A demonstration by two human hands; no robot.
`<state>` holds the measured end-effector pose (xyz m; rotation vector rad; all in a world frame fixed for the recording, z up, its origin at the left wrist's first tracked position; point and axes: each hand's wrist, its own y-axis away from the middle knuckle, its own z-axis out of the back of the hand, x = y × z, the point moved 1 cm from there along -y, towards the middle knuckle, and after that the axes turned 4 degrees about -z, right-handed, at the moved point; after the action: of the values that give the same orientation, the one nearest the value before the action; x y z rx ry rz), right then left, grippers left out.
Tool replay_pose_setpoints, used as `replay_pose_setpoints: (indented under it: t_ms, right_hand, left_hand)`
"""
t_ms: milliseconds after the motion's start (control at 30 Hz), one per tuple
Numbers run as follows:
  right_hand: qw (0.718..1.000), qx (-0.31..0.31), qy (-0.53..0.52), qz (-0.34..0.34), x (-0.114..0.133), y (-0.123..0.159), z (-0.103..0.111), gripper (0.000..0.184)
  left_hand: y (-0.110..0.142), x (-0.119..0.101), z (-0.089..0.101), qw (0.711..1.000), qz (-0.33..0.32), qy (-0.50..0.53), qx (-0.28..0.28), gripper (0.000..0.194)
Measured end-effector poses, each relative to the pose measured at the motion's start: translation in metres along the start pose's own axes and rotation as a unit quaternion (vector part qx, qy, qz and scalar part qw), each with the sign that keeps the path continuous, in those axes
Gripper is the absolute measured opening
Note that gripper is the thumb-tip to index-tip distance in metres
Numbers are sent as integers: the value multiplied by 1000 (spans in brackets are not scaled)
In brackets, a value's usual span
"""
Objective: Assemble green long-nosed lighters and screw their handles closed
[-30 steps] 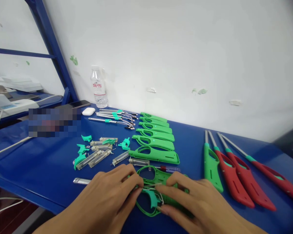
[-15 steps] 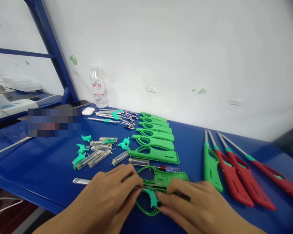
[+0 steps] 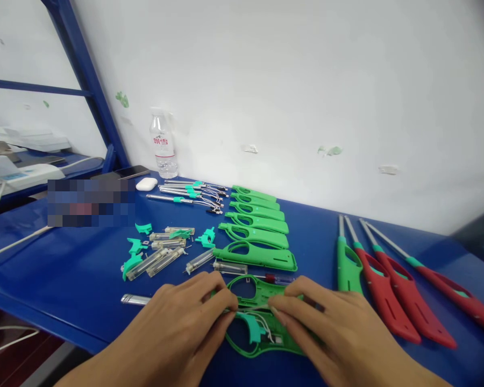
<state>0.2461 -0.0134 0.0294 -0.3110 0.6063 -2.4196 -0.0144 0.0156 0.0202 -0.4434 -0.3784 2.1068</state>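
Observation:
Near the front edge, a green lighter half-shell (image 3: 248,352) lies with its inside up. A teal trigger (image 3: 253,329) and thin white wires (image 3: 265,323) sit inside it. My left hand (image 3: 193,317) is closed around the shell's front end, where a metal lighter tube (image 3: 135,299) sticks out to the left. Between my hands runs a thin pale tube (image 3: 255,308), and my right hand (image 3: 314,317) pinches its right end with thumb and fingers over the shell's handle. Just behind lies another open green half-shell (image 3: 242,287), partly covered by my right hand.
Behind are a screwdriver (image 3: 280,279), stacked green half-shells (image 3: 262,236), clear fuel tanks (image 3: 165,260), teal triggers (image 3: 133,263) and wired metal tubes (image 3: 165,198). Finished-looking red lighters (image 3: 395,303) and a green one (image 3: 349,269) lie right. A water bottle (image 3: 163,145) stands by the wall.
My right hand has moved from beside the trigger up and slightly right to the pale tube's end, uncovering the white wires and more of the near shell. My left hand stays put.

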Motion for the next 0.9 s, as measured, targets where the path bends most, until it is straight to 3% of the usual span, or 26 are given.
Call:
replay_pose_setpoints:
  t_ms: [200, 333, 533, 633, 800, 900]
  right_hand:
    - [999, 21, 43, -6, -7, 3, -1, 36]
    - [998, 19, 65, -9, -9, 5, -1, 38]
    - [991, -56, 101, -69, -4, -2, 7, 40]
    - [988, -74, 104, -90, -4, -5, 10, 43]
    - [994, -6, 91, -63, -9, 0, 5, 43]
    - [996, 32, 72, -49, -13, 5, -1, 37]
  left_hand:
    - [-3, 0, 2, 1000, 2, 10, -3, 22]
    - [-4, 1, 14, 998, 21, 10, -50, 18]
    - [0, 12, 23, 996, 54, 20, -68, 33]
    - [-1, 15, 25, 995, 37, 18, -85, 32]
    - [-5, 21, 23, 1000, -4, 10, -28, 28]
    - [-4, 27, 18, 1000, 0, 1, -24, 26]
